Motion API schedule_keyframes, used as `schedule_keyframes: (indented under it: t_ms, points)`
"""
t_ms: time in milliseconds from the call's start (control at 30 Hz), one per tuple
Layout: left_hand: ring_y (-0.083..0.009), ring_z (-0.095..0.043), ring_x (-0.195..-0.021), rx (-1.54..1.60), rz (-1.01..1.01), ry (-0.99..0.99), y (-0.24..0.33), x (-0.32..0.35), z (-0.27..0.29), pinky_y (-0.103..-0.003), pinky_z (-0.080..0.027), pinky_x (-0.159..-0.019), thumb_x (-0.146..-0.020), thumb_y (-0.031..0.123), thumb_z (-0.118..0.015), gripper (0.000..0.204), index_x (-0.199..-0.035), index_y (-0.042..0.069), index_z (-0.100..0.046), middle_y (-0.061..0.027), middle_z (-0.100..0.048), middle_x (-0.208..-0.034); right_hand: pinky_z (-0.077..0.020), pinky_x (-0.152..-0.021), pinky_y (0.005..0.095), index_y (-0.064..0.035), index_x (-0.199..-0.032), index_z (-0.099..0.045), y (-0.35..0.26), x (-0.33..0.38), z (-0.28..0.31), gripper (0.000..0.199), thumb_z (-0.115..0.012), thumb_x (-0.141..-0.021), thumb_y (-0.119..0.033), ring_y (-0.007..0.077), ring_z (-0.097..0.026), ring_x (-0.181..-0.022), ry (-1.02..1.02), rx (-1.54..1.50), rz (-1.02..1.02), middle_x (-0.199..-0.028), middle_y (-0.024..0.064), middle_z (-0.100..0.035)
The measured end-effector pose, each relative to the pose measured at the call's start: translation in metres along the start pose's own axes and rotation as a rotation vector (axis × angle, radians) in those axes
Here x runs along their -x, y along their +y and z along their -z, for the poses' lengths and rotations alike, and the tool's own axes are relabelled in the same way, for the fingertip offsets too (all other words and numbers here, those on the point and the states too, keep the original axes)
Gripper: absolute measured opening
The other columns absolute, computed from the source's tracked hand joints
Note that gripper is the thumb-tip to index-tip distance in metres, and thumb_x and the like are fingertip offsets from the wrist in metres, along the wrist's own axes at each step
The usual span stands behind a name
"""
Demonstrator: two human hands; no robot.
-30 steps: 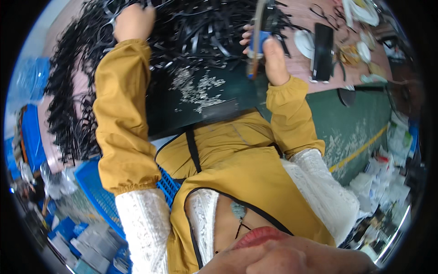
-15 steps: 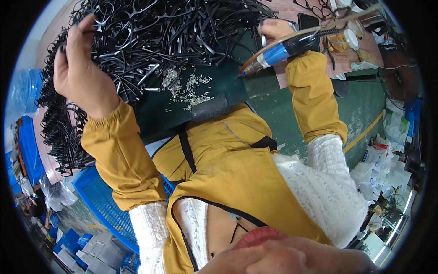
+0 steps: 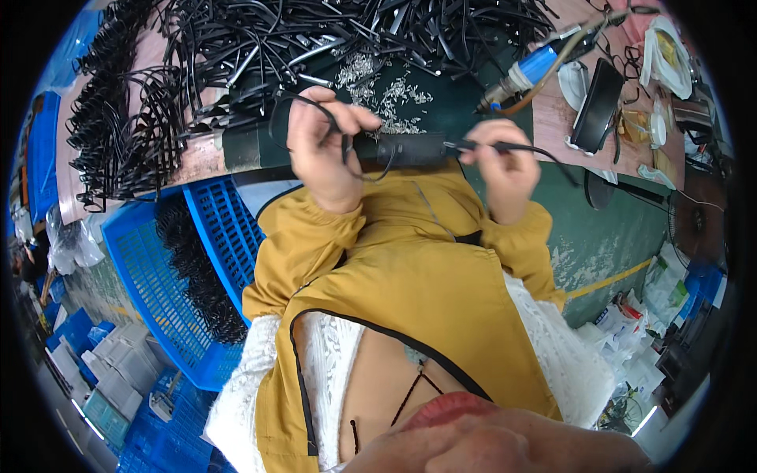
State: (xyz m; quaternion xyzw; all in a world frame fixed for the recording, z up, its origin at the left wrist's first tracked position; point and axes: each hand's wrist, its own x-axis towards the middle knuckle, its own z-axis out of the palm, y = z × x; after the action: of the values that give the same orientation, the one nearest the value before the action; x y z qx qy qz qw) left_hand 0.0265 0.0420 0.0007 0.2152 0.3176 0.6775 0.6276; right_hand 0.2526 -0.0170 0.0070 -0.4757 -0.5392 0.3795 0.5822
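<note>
At the tabletop's (image 3: pixel 556 132) front edge, the left hand (image 3: pixel 323 158) now grasps a black eyeglass frame (image 3: pixel 345 148) and the right hand (image 3: pixel 505 167) pinches a temple arm (image 3: pixel 527 147); the blue power screwdriver (image 3: pixel 539 65) (gripped a second ago) is released, freeing both.

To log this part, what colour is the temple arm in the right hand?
The temple arm looks black, showing best in the head view.

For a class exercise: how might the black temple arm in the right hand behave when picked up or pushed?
Slender, the black temple arm is probably light. Projecting past the right hand in a smooth curve, it looks fairly stiff. Its bent end would likely stop it rolling.
</note>
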Motion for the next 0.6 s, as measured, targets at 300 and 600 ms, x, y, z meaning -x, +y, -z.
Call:
schedule_keyframes:
  t_ms: [300, 600]
  points:
    - [-0.0381, -0.059, -0.131, -0.531, -0.37, -0.515, -0.029, 0.053, 0.06, -0.048, -0.047, -0.111, -0.087, -0.014, -0.067, 0.061, -0.133, 0.004, -0.032, -0.0239, -0.062, -0.127, -0.0578, -0.073, 0.0246, 0.0063, -0.106, -0.066, 0.021, -0.018, -0.048, 0.012, -0.067, -0.095, 0.004, 0.0108, -0.068, -0.083, -0.094, 0.072, -0.234, -0.102, 0.0089, -0.071]
    - [-0.0446, -0.062, -0.125, -0.671, -0.443, -0.454, -0.038, 0.063, 0.066, -0.053, -0.047, -0.11, -0.089, 0.008, -0.082, 0.052, -0.125, 0.0, -0.045, -0.0253, -0.068, -0.118, -0.0561, -0.07, 0.0222, 0.0067, -0.106, -0.064, 0.021, -0.021, -0.059, 0.011, -0.067, -0.096, 0.004, 0.0099, -0.067, -0.078, -0.152, 0.192, -0.169, -0.103, 0.0105, -0.071]
